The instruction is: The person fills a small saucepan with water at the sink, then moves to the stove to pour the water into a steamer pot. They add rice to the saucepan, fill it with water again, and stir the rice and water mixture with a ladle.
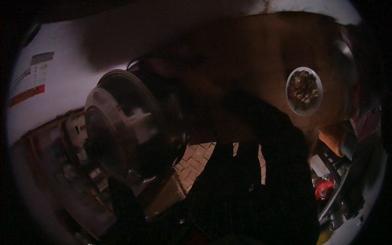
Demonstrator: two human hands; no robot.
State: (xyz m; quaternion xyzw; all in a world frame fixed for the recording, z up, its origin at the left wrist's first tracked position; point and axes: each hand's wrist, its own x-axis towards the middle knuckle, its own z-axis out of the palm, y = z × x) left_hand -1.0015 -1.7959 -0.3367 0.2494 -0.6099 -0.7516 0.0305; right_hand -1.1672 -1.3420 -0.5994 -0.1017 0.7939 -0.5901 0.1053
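Note:
A shiny metal pot hangs tilted on its side in front of me, its round base turned to the left. Deep shadow covers most of it. My right arm, in a dark sleeve, reaches up and across toward the pot's upper rim. There my right hand shows only faintly, closed by a thin loop handle. Another dark sleeve, on my left side, rises to the pot's lower side. My left hand itself is lost in the dark or behind the pot, so its fingers cannot be made out.
A white oval-looking dish of brown chopped food stands on a brown tabletop. Brick paving shows below. Cluttered shelves line the left, under a pale wall. A red item lies among clutter at right.

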